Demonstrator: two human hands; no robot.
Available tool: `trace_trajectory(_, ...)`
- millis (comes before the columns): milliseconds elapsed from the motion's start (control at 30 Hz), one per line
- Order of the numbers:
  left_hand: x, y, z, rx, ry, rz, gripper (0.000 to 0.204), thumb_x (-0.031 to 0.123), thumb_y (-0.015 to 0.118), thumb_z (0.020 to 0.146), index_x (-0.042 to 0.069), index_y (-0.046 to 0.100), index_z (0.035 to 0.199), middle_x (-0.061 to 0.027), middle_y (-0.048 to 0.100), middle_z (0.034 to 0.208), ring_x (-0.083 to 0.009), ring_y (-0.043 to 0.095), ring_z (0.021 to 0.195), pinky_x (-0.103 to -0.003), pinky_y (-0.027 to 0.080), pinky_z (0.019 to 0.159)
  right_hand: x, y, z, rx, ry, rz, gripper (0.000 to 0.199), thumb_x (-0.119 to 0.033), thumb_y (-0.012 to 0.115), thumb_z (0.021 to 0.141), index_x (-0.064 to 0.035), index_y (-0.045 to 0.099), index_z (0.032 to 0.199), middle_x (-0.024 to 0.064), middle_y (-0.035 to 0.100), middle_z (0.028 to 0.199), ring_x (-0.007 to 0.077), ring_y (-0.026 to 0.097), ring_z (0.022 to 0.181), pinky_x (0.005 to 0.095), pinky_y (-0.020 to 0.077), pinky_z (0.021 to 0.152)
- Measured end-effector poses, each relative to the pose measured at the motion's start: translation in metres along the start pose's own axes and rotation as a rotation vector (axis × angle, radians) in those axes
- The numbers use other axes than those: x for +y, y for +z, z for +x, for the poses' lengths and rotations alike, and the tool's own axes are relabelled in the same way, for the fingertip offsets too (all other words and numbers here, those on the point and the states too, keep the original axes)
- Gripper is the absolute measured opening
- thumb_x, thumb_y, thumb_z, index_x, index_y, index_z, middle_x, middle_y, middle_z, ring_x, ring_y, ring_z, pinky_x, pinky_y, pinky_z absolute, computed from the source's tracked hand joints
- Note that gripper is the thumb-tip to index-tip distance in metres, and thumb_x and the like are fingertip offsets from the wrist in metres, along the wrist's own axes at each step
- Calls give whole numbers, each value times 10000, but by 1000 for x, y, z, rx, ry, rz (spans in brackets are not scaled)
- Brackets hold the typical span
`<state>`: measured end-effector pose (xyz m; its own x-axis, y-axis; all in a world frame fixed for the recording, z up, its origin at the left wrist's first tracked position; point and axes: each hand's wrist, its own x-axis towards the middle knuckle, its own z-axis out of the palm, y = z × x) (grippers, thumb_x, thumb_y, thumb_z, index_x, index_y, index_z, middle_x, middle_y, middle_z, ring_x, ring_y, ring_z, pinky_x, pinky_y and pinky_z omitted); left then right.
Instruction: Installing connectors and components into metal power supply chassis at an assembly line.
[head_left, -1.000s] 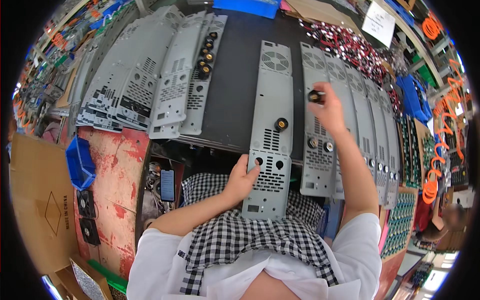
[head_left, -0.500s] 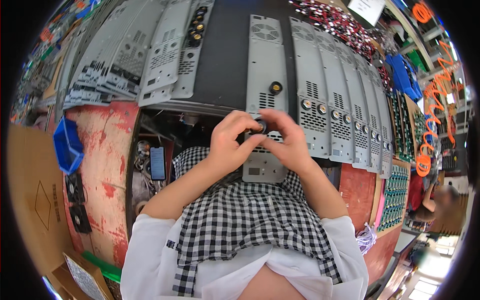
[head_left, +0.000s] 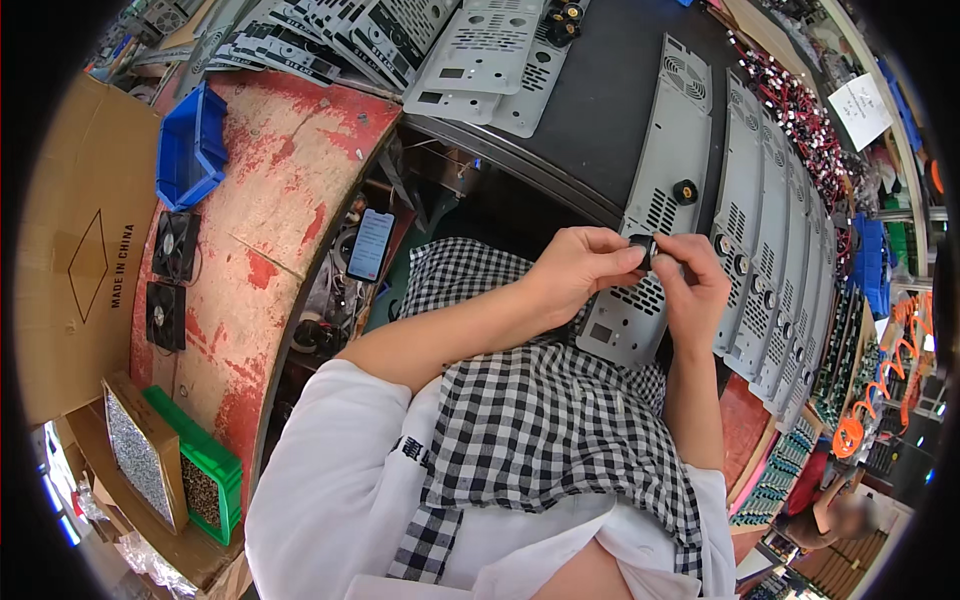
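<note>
Holding a small black socket between both sets of fingertips, the left hand and right hand now meet over the near end of the grey perforated panel. A second ago the right hand reached far up the row of panels; half a second ago the hands had already joined. Both pinch the part against the panel's hole. One black knob already sits higher on the panel.
</note>
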<state>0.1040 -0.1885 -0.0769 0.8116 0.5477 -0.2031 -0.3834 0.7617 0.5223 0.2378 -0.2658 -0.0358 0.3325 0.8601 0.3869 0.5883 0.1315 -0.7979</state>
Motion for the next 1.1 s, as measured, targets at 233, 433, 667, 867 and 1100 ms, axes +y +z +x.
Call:
trace_trajectory(233,-2,-12,7,-17,-13,-125,136,123,592,855,-12,607,850,-82,618,822,-151,610,743,-253,516,685,-10,10,7,-21,-41,-175,181,16,660,697,-16,655,875,101,624,830,200,598,762,262,467,686)
trace_trajectory(433,-1,-13,7,-139,6,-184,164,160,552,883,2,594,872,-75,616,830,-146,609,742,-250,515,683,-55,3,11,-225,-418,-120,308,-19,690,647,-55,635,948,92,631,946,279,590,917,339,463,791)
trace_trajectory(667,8,-18,7,-235,-6,-166,159,168,533,893,21,590,872,-80,625,865,-142,609,785,-244,505,706,2,-23,25,-114,199,-135,473,-6,717,623,-31,590,1079,96,623,957,144,602,729,256,490,668)
trace_trajectory(867,4,-12,9,-78,-9,-130,154,171,542,889,31,594,853,-64,618,843,-134,601,769,-253,499,709,-18,1,23,-234,-103,-174,360,-18,718,655,-29,609,998,78,597,886,144,602,661,239,503,581)
trace_trajectory(1100,-2,-41,11,147,24,42,166,192,559,881,28,580,863,-50,604,813,-141,595,759,-261,495,706,-3,-2,18,-132,-56,-242,286,-33,692,686,-23,609,959,83,601,860,151,610,635,250,511,562)
